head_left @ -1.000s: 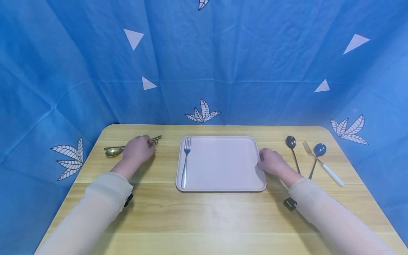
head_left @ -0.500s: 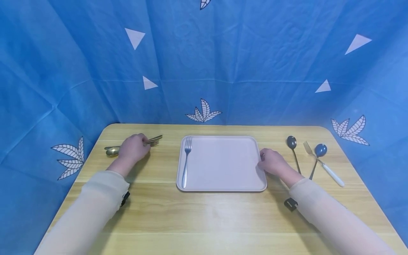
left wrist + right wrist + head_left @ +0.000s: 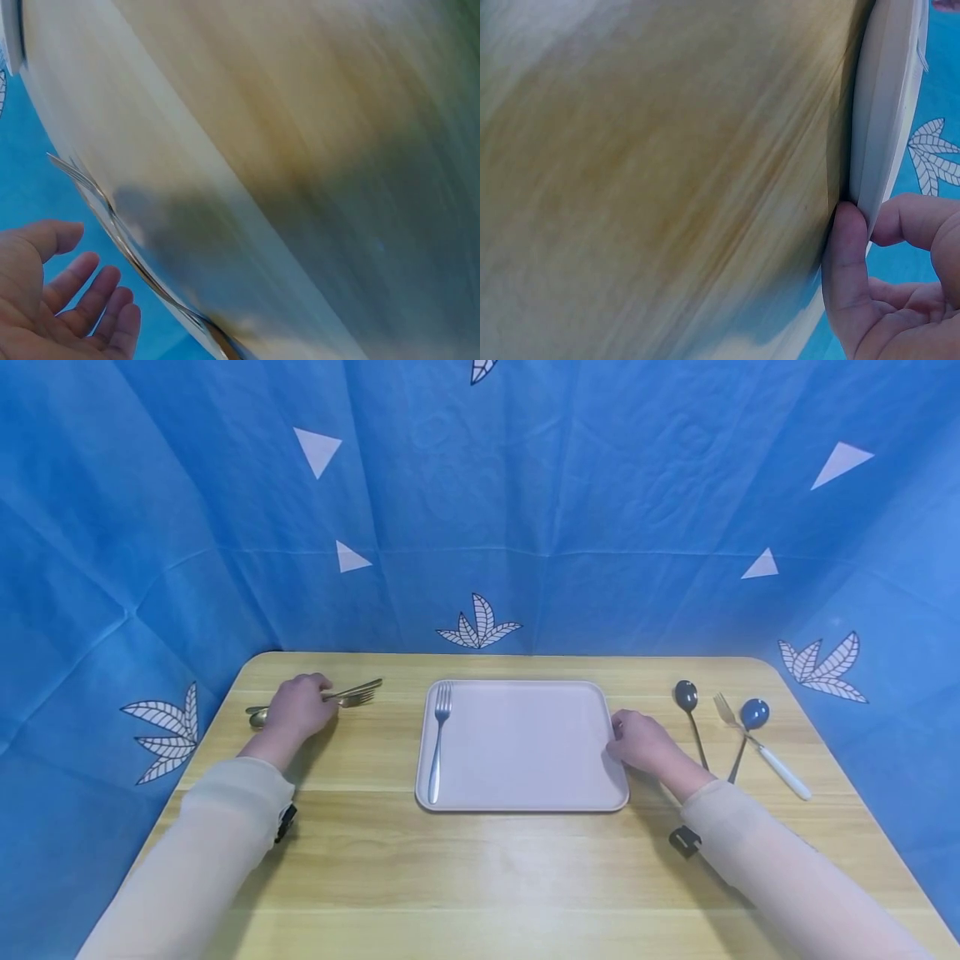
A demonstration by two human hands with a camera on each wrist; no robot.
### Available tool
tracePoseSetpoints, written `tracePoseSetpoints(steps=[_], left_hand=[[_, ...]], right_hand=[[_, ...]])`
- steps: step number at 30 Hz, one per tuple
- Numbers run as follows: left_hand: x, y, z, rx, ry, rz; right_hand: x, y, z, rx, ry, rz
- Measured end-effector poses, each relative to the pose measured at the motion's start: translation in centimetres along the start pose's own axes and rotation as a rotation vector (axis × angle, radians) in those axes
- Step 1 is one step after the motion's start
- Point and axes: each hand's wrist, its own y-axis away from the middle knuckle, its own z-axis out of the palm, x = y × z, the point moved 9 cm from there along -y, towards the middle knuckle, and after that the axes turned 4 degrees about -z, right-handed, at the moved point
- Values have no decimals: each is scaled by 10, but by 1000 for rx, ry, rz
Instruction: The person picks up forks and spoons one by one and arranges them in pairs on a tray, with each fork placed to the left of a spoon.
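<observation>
My left hand [image 3: 300, 708] hovers over a small pile of cutlery at the table's back left. In the left wrist view its thumb and fingers [image 3: 90, 300] are spread apart and hold nothing, beside a fork [image 3: 82, 178]. That fork's tines [image 3: 356, 697] point right in the head view, and a gold-toned spoon [image 3: 258, 719] peeks out left of the hand; their middles are hidden. With thumb and fingers, my right hand [image 3: 643, 745] pinches the right rim of a pale rectangular tray [image 3: 532, 747]. A silver fork [image 3: 437, 752] lies upright along the tray's left side.
Right of the tray lie a dark spoon [image 3: 686, 695], another spoon with a bluish bowl [image 3: 754, 713], and a white-handled fork [image 3: 782, 770] crossing it. The wooden table [image 3: 480, 877] ends at a blue patterned cloth [image 3: 480, 510] behind and at both sides.
My left hand has drifted left over the cutlery pile, uncovering more of the fork and covering more of the spoon's bowl. My right hand stays at the tray's rim.
</observation>
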Motion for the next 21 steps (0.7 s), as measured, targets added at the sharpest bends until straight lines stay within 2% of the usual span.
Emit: tracePoseSetpoints(steps=[6, 16, 21], left_hand=[[-9, -3, 3, -17, -21, -6], [-7, -4, 14, -91, -72, 14], [-6, -5, 17, -104, -86, 7]], right_hand=[[0, 0, 0, 6, -3, -3], [-1, 1, 0, 3, -10, 1], [0, 0, 0, 3, -5, 1]])
